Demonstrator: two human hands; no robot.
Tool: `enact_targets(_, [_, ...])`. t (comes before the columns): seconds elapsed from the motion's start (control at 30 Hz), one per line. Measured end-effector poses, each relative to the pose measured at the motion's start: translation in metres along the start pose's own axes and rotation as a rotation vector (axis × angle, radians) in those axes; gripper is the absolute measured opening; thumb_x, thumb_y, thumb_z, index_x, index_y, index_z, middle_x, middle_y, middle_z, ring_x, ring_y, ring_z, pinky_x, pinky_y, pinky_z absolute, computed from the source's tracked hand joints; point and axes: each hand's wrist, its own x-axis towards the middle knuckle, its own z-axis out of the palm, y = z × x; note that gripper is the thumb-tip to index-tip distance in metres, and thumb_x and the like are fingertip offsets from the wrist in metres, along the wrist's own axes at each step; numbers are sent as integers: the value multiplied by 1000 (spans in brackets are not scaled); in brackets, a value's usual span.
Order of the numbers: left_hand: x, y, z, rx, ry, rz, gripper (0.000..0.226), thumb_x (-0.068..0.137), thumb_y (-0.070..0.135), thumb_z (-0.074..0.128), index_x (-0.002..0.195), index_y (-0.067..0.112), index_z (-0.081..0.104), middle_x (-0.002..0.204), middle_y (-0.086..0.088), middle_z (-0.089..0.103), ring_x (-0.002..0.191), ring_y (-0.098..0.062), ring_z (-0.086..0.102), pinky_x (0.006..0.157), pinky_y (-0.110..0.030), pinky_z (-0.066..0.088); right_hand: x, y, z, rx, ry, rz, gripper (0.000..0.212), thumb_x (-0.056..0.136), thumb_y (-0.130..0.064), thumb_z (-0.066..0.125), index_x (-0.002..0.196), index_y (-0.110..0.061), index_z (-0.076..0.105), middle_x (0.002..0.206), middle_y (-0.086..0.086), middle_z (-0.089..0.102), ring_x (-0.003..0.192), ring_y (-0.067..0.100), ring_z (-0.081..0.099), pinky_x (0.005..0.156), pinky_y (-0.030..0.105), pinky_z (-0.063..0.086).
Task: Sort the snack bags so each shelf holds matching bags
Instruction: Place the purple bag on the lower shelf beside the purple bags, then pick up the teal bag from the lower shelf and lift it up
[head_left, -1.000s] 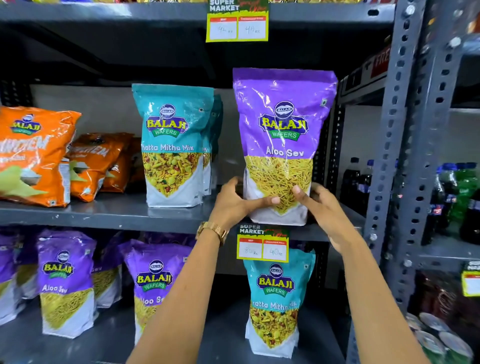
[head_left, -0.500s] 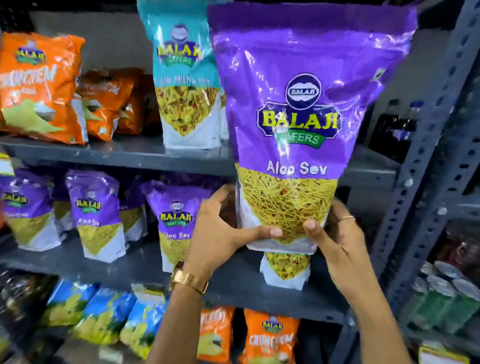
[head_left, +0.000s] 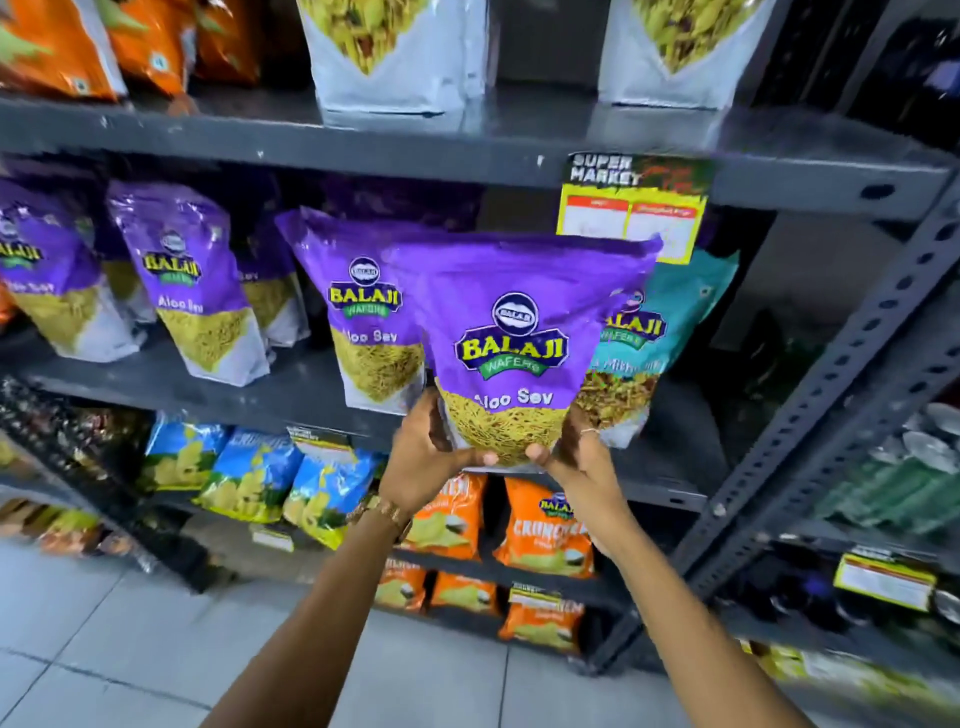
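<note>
**Purple Aloo Sev bag lowered to the purple shelf**

Lowered from the upper shelf level since the earlier frame, now held at frame centre in front of the middle shelf (head_left: 291, 384). Gripped at its bottom corners: left hand (head_left: 423, 457) wrapped around the lower left edge, thumb across the front; right hand (head_left: 579, 462) cupping the lower right corner, thumb on the front, ring on one finger. Gold watch (head_left: 382, 512) on the left wrist.

Printed on the held purple bag (head_left: 511, 338): "BALAJI WAFERS" and "Aloo Sev". Just behind and left, standing on the middle shelf, another Aloo Sev bag (head_left: 358, 306) with the same logo, partly covered by the held one. Further left, more purple bags (head_left: 192, 280), lettering blurred. Right of the held bag and half hidden by it, a teal bag (head_left: 670, 322), same brand, name only partly legible. Above it, clipped to the upper shelf edge, a price tag (head_left: 634, 202) headed "SUPER MARKET"; figures unreadable.

Upper left: orange bags (head_left: 62, 47). Top centre: white bottoms of two pouches (head_left: 395, 67). Lower left: blue bags (head_left: 249, 478). Beneath the hands: orange "CRUNCH…" bags (head_left: 545, 535). Right edge: grey perforated upright (head_left: 852, 389), blurred green items beyond.
</note>
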Motion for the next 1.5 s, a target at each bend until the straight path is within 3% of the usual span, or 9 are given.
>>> enact_targets(0.13, [18,-34,1,107,56,-62,84,58,14,92,127,31,46,125,-15,68,116,-32,65,97,-55,53,29,20,13,-83,-33,46,58,88,-2,64,141,-8,41,137,11,56,122,22,55,87,3,45])
enact_targets(0.3, [38,-67,0,194,123,-142,89,60,22,92,135,21,45,127,-10,68,117,-30,64,93,-35,54,61,43,22,-107,-95,122,60,92,-4,59,147,-5,34,142,16,54,130,27,52,105,34,45])
enact_targets(0.47, [68,-75,1,84,85,-176,94,67,2,86,145,12,35,142,-14,55,133,-34,51,107,-56,45,88,47,28,-66,-97,155,58,94,-5,57,146,-12,31,135,2,52,125,17,49,90,6,45])
enact_targets(0.67, [80,-77,14,124,224,-124,84,63,5,89,136,7,45,132,-11,61,126,-29,55,105,-39,45,113,56,22,-93,-143,238,65,96,-19,56,153,-17,24,150,9,47,140,25,41,119,50,31])
enact_targets(0.83, [74,-73,24,172,299,-119,90,69,12,86,145,8,38,145,-17,47,133,-25,46,102,-25,37,117,54,17,-105,-157,232,68,95,-22,57,153,-19,22,152,6,45,142,23,38,119,46,32])
enact_targets(1.03, [26,-69,49,154,492,-53,67,82,40,69,131,-1,47,124,-22,47,107,-41,54,87,-56,54,76,50,14,27,159,125,52,94,-15,59,143,-12,43,143,10,53,135,20,50,109,25,43])
enact_targets(1.17, [15,-62,72,241,263,67,46,92,44,55,116,4,57,107,-7,56,93,-30,61,79,-49,54,43,40,-7,-83,557,-82,11,90,-25,66,101,-24,68,100,-5,71,99,17,67,80,15,54])
enact_targets(1.3, [40,-49,106,205,7,79,57,91,20,67,140,9,42,137,-13,50,118,-23,57,99,-46,51,44,38,-35,-187,908,-34,67,76,-39,73,132,-10,50,126,12,50,119,29,44,100,41,41])
enact_targets(1.5, [86,-31,135,127,-181,9,77,80,20,79,143,10,34,128,12,53,112,5,55,101,-22,46,67,38,-79,37,549,152,80,80,-16,77,148,-10,33,149,17,44,139,29,43,115,51,36])
